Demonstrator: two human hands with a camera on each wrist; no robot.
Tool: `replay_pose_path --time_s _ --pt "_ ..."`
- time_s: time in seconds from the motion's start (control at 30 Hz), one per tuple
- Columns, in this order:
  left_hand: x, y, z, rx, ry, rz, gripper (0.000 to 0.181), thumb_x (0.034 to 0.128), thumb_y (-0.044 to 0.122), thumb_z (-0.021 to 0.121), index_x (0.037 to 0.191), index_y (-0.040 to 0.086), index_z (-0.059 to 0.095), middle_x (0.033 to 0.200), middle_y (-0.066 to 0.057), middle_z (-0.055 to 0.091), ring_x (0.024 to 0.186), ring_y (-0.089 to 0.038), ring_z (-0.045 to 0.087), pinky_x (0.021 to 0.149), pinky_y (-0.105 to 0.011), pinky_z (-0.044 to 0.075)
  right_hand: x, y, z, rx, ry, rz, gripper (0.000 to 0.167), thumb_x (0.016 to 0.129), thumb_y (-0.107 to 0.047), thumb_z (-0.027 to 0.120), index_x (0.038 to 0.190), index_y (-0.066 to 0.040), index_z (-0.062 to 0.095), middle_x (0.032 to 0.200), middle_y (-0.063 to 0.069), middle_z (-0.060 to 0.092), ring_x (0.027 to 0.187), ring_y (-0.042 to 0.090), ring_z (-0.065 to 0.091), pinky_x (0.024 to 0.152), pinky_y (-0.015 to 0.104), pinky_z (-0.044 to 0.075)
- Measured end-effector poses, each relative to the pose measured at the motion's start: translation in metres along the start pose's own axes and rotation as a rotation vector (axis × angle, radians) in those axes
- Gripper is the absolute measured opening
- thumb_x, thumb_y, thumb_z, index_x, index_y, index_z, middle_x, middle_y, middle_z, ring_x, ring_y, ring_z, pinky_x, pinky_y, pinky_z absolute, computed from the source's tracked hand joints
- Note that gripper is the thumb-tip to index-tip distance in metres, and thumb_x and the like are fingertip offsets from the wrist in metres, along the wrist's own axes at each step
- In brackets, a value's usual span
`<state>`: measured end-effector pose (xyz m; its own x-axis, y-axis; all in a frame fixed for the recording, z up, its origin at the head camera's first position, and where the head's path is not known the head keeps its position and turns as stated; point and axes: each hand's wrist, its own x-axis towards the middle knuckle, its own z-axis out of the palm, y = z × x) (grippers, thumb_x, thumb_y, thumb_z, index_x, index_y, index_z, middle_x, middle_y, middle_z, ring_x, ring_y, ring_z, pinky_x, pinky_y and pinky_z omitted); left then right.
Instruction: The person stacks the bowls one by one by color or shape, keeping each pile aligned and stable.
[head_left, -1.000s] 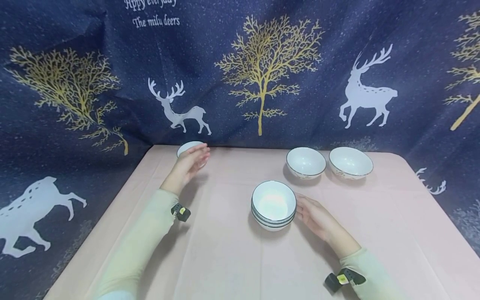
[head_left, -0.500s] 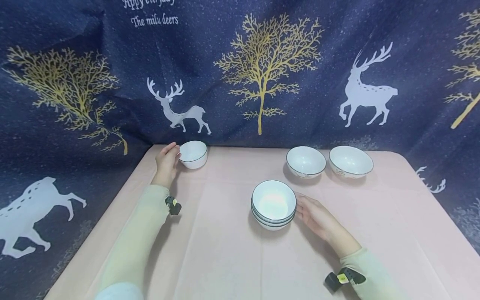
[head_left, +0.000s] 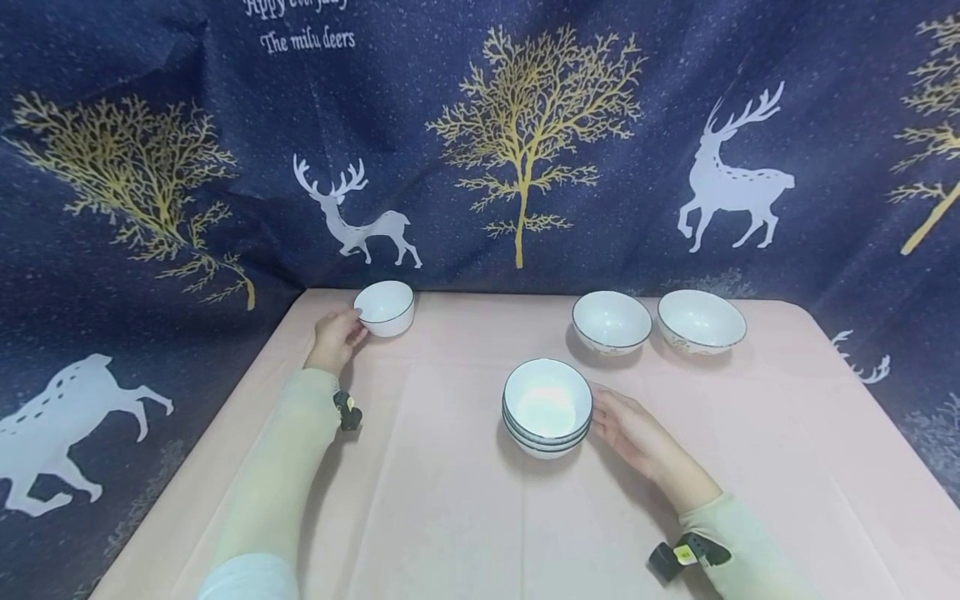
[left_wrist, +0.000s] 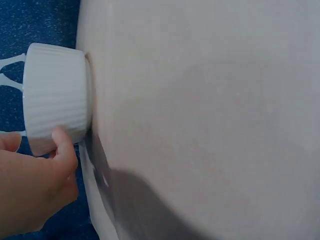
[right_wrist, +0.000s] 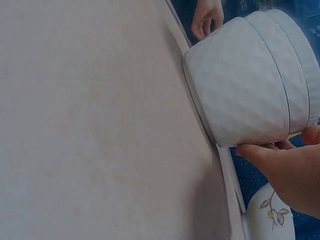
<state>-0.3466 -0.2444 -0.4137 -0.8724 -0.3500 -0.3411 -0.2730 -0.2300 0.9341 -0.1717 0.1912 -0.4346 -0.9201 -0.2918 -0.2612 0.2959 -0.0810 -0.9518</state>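
At the far left of the table stands a small white bowl (head_left: 386,310) with a dark rim; the left wrist view shows its ribbed side. My left hand (head_left: 335,337) pinches this bowl's near-left edge, one finger against the outer wall and a fingertip over the rim. Mid-table is a stack of white bowls (head_left: 547,404) with dark rims, nested upright. Beside it, my right hand (head_left: 632,437) touches the stack's right side with fairly straight fingers. In the right wrist view the lowest bowl (right_wrist: 240,90) has a faceted outer wall, and part of that hand is cut off.
Two wider white bowls, a left one (head_left: 612,321) and a right one (head_left: 701,321) with a floral outside, stand side by side at the back right. A pink cloth (head_left: 450,517) covers the table. Behind its far edge hangs a dark blue curtain (head_left: 465,208) with deer and trees.
My left hand has moved from over the small bowl to its left side, then closed on its edge. The bowl has shifted slightly left since half a second ago. My right hand stays put.
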Motion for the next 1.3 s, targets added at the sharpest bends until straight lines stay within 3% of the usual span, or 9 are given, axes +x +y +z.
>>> replay_pose_path --time_s 0.17,0.37,0.47,0.7,0.93,1.13,1.3 --pt "-0.002 -0.002 0.001 0.011 -0.051 -0.076 0.053 0.0977 0.008 0.051 0.148 0.004 0.033 0.111 -0.007 0.046 0.105 -0.016 0.05 0.099 -0.026 0.049 -0.002 -0.002 0.0 0.004 -0.001 -0.011 0.057 0.106 -0.029 0.031 0.15 0.004 0.017 0.157 0.017 0.02 0.143 0.027 0.024 0.11 0.025 0.034" --pt "-0.011 0.003 0.002 0.011 -0.145 -0.15 0.053 0.1022 0.01 0.042 0.152 0.007 0.025 0.143 -0.018 0.035 0.133 -0.025 0.04 0.104 -0.028 0.045 -0.003 -0.003 0.0 -0.004 0.005 -0.002 0.057 0.106 -0.03 0.03 0.151 0.003 0.018 0.157 0.017 0.022 0.142 0.026 0.026 0.111 0.026 0.034" --pt "-0.014 0.004 0.003 0.004 -0.15 -0.153 0.053 0.1025 0.009 0.041 0.153 0.007 0.022 0.148 -0.019 0.031 0.135 -0.026 0.038 0.103 -0.028 0.045 -0.003 -0.002 -0.001 -0.004 0.005 -0.002 0.057 0.106 -0.03 0.03 0.15 0.003 0.017 0.156 0.017 0.022 0.142 0.027 0.026 0.111 0.026 0.034" --pt "-0.006 -0.006 0.004 0.004 -0.069 -0.1 0.051 0.0997 0.008 0.045 0.149 0.007 0.033 0.124 -0.014 0.047 0.118 -0.021 0.053 0.093 -0.023 0.053 -0.004 -0.002 0.0 -0.023 0.009 -0.001 0.057 0.106 -0.03 0.031 0.15 0.003 0.02 0.156 0.017 0.024 0.142 0.027 0.027 0.11 0.026 0.034" --pt "-0.007 -0.01 0.002 0.003 -0.016 -0.038 0.05 0.0939 0.002 0.048 0.143 0.003 0.043 0.106 -0.009 0.051 0.088 -0.013 0.06 0.089 -0.025 0.055 -0.002 -0.001 0.0 -0.034 0.008 -0.004 0.056 0.106 -0.027 0.029 0.149 0.006 0.016 0.156 0.021 0.021 0.142 0.03 0.025 0.111 0.029 0.033" --pt "-0.011 -0.01 0.004 0.007 -0.045 -0.002 0.052 0.0913 -0.003 0.049 0.143 -0.001 0.042 0.099 -0.011 0.053 0.073 -0.01 0.062 0.085 -0.027 0.056 -0.001 -0.002 0.001 -0.014 0.005 -0.006 0.054 0.106 -0.023 0.028 0.149 0.007 0.016 0.156 0.021 0.021 0.142 0.03 0.025 0.113 0.03 0.031" --pt "-0.018 -0.007 0.007 0.013 -0.085 0.013 0.052 0.0905 -0.004 0.049 0.142 -0.002 0.042 0.1 -0.011 0.053 0.073 -0.01 0.063 0.083 -0.026 0.057 -0.001 -0.002 0.001 -0.024 0.01 -0.009 0.055 0.106 -0.026 0.028 0.149 0.006 0.017 0.156 0.021 0.022 0.142 0.03 0.025 0.112 0.03 0.031"
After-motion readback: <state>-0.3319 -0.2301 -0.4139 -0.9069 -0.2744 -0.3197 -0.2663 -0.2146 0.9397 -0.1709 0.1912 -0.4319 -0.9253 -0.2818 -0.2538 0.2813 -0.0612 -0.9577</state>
